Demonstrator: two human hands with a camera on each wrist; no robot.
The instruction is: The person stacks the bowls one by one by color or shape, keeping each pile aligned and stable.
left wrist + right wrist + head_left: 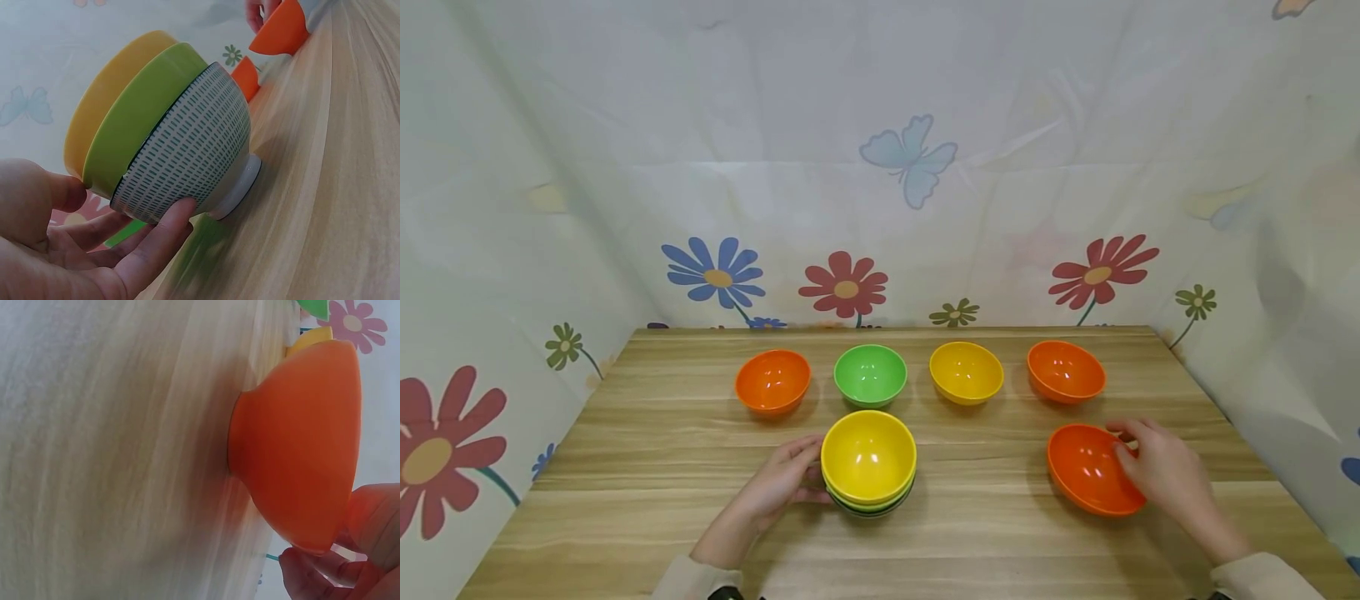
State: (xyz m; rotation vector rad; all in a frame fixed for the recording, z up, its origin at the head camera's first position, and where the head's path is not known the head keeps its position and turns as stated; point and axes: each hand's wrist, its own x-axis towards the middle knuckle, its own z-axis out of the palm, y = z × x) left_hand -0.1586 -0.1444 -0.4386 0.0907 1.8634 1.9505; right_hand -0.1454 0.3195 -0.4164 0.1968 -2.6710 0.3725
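A stack of bowls stands at the front middle of the table: a yellow bowl on top, a light green bowl under it, and a white bowl with green dashes lowest. My left hand holds the stack's left side, thumb by the rims and fingers along the patterned bowl's wall. At the front right, my right hand pinches the right edge of an orange bowl, its thumb at the rim and fingers against the outside. In the right wrist view this bowl's foot is at the tabletop.
Along the back of the table stand an orange bowl, a green bowl, a yellow bowl and another orange bowl, left to right. A pale flowered sheet hangs behind and beside the table.
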